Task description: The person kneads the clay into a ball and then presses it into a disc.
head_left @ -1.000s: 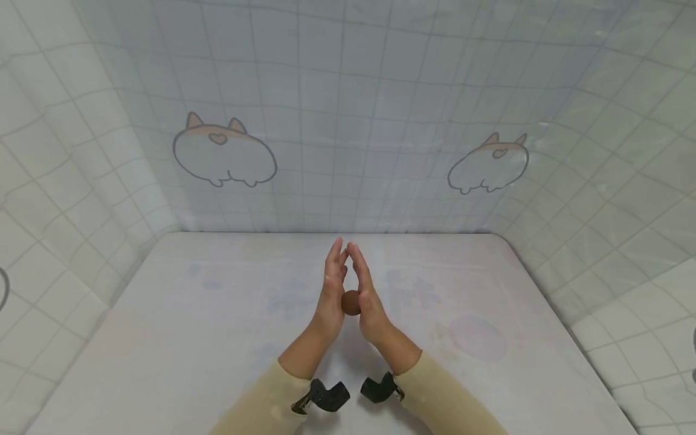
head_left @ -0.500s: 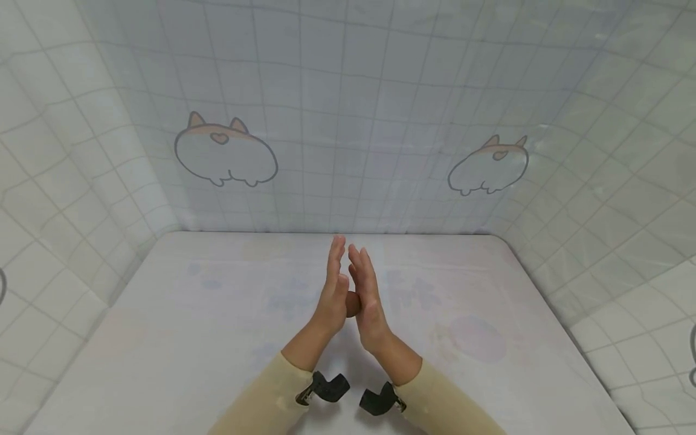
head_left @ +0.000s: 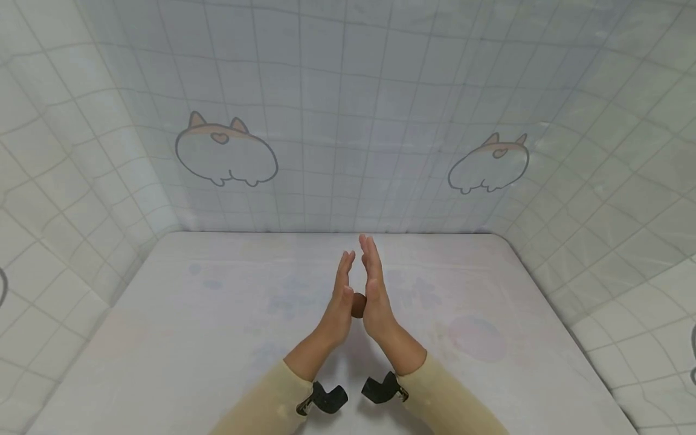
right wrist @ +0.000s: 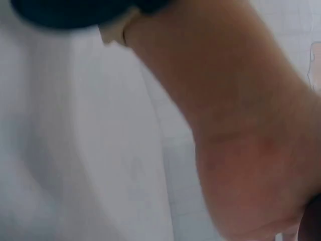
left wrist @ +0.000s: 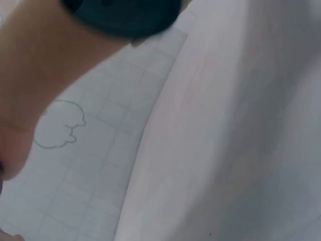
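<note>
A small brown ball (head_left: pixel 358 306) sits between the two palms in the head view, its sides covered by the hands. My left hand (head_left: pixel 340 305) presses it from the left with straight fingers pointing away from me. From the other side my right hand (head_left: pixel 376 299) presses it, fingers straight and reaching a little farther forward than the left ones. Both hands are raised over the table. In the right wrist view a dark edge of the ball (right wrist: pixel 312 223) shows beside the heel of the right hand (right wrist: pixel 251 196). The left wrist view shows mostly the left wrist (left wrist: pixel 30 70).
The white table (head_left: pixel 190 338) with faint coloured prints lies under the hands. Grid-patterned sheets (head_left: pixel 348 121) with cartoon animal drawings stand behind it and along both sides. A black camera mount (head_left: pixel 328 399) sits on the left sleeve, another mount (head_left: pixel 380 388) on the right.
The palms have slid against each other around the ball: the right hand is now farther forward, the left farther back. The ball has shifted slightly right.
</note>
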{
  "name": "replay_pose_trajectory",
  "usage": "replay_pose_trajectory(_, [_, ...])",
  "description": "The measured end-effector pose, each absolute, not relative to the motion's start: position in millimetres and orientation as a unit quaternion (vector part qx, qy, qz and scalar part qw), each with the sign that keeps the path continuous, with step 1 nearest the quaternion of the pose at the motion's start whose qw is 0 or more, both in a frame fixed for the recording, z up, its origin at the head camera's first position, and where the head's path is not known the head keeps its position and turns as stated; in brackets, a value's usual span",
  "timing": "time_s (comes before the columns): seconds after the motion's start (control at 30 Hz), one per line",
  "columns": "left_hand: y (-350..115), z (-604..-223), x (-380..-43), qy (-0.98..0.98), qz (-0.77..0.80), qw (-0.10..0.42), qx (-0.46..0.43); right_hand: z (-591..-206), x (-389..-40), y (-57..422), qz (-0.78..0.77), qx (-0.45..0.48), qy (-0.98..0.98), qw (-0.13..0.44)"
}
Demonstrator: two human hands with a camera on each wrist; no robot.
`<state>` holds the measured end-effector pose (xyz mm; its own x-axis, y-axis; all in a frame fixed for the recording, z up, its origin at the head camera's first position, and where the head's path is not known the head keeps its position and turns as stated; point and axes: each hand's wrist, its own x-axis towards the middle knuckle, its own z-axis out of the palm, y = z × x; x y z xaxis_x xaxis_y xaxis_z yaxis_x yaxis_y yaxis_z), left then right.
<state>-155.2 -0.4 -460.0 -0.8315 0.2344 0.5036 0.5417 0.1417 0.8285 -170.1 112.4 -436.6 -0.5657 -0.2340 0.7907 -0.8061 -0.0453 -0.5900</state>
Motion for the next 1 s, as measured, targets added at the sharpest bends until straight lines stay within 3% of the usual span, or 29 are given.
replay_pose_trajectory(0.33, [3.6, -455.6, -144.8, -0.705, -0.632, 0.139, -0.291, -451.3, -180.5, 115.5, 0.606, 0.376, -0.673, 0.197])
replay_pose_trajectory(1.0, [-0.4, -450.5, -150.5, -0.679, -0.678, 0.139, -0.246, -457.8, -175.9, 112.5, 0.653, 0.369, -0.629, 0.203])
